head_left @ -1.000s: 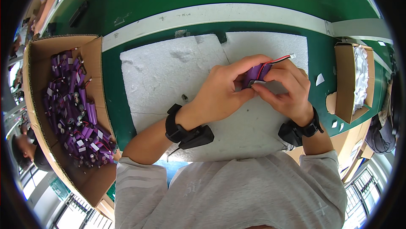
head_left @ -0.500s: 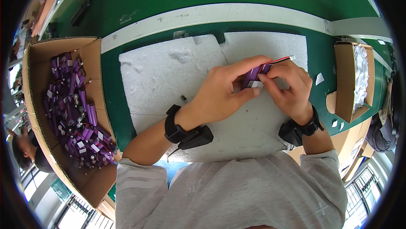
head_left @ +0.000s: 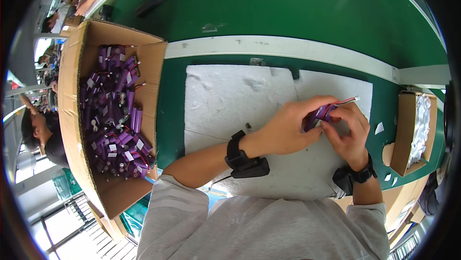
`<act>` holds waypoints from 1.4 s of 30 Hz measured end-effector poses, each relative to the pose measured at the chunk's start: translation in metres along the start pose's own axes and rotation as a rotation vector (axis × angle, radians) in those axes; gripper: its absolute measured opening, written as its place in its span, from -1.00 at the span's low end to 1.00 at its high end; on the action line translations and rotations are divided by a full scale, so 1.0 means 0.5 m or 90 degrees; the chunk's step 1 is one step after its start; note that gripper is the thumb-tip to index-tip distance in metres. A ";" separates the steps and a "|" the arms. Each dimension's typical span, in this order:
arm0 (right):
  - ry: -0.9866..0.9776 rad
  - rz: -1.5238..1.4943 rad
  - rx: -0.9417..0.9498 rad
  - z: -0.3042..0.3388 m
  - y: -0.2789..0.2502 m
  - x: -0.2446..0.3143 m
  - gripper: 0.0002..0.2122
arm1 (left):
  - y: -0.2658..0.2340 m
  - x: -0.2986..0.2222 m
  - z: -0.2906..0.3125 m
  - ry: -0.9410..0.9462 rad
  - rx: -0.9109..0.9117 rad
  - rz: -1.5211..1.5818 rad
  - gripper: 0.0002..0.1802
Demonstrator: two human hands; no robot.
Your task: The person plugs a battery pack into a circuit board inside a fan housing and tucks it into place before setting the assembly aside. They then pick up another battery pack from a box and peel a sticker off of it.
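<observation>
A purple battery pack (head_left: 313,118) is held over the white foam board, gripped between the thumb and fingers of my left hand (head_left: 287,126). Red and black wires (head_left: 343,102) run from it toward the right and end in a small white connector (head_left: 357,98). The fingertips of my right hand (head_left: 353,132) are closed on the pack's right side. My fingers cover much of the pack, so its lower side is hidden. Both wrists wear black straps with small black modules.
Left of the foam board (head_left: 225,99), an open cardboard box (head_left: 72,101) holds many purple battery packs (head_left: 115,111). At right, a smaller box (head_left: 401,125) contains white paper pieces (head_left: 420,125). A white scrap (head_left: 379,128) lies on the green table (head_left: 288,7). Other people appear at far left.
The whole view has shifted, so the board and boxes appear lower and further right. My hands still hold the battery pack; the white label seen on it earlier is now mostly hidden.
</observation>
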State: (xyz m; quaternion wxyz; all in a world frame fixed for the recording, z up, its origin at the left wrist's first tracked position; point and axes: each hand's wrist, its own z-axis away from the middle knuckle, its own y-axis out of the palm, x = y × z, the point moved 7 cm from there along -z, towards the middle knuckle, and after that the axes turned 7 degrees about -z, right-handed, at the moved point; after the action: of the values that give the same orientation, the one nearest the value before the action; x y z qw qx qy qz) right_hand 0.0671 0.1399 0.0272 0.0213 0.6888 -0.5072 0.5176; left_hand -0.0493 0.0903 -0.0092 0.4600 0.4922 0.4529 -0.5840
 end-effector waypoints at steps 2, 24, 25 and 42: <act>0.023 0.002 0.007 0.001 0.000 -0.003 -0.71 | 0.001 0.000 0.001 0.064 -0.012 0.018 -0.40; 0.029 -0.024 -0.044 0.004 -0.007 -0.006 -0.81 | 0.000 0.005 0.002 0.068 -0.045 -0.013 -0.38; 0.024 -0.023 -0.046 0.003 -0.007 -0.004 -0.81 | 0.000 0.006 0.002 0.066 -0.039 -0.005 -0.38; 0.110 -0.059 -0.032 -0.002 0.004 -0.014 -0.79 | -0.008 0.000 0.006 0.086 -0.069 0.116 -0.29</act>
State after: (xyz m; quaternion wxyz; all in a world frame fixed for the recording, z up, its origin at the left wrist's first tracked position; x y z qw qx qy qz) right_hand 0.0650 0.1443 0.0215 0.1065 0.6633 -0.4841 0.5606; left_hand -0.0539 0.0880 -0.0087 0.5054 0.5438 0.4672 -0.4802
